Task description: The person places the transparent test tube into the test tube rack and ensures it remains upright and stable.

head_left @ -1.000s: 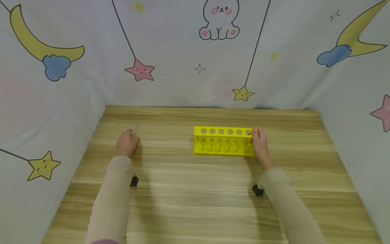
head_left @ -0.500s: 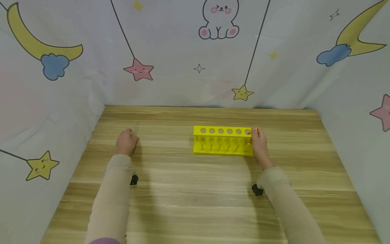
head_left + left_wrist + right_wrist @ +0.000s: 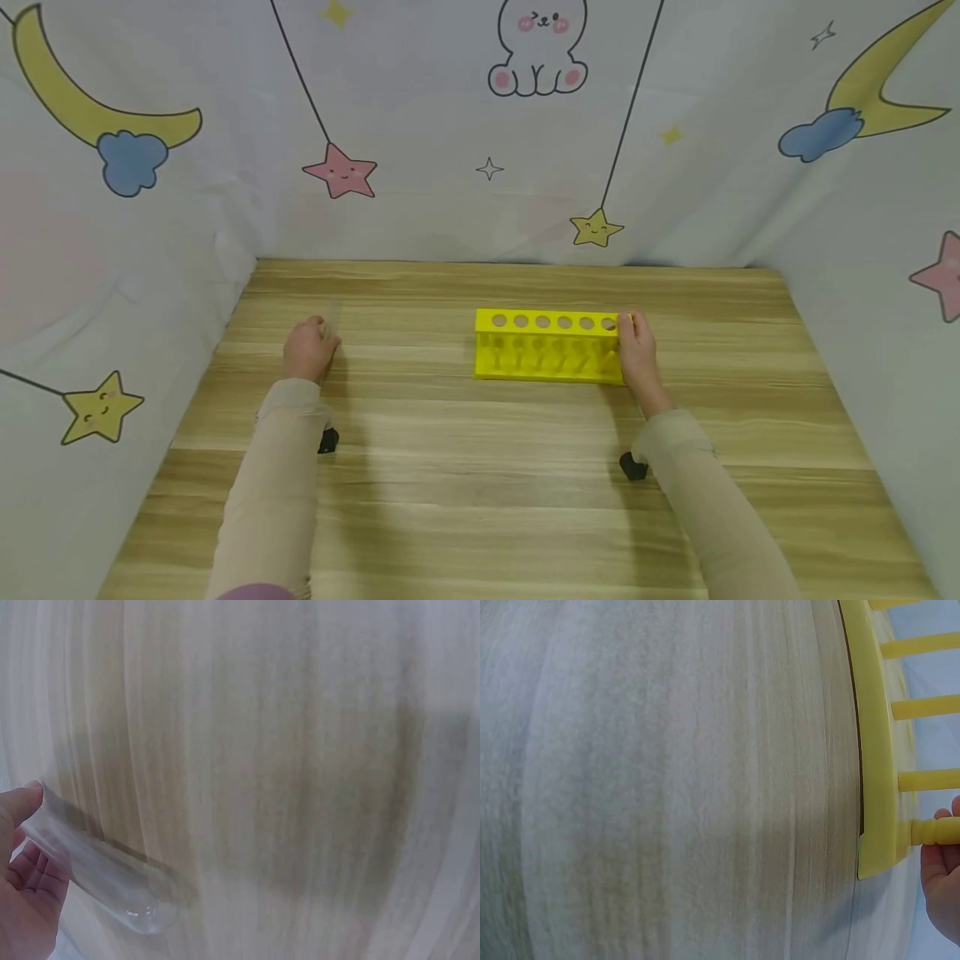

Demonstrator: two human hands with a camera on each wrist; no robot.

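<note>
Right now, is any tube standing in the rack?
No: in the head view every hole of the rack is empty, and the left hand holds the tube.

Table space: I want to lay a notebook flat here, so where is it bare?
The table is bare between the sleeves, and along the back behind the yellow rack. Crowded spots: the rack's right end under the right hand, and the left hand with its glass tube.
</note>
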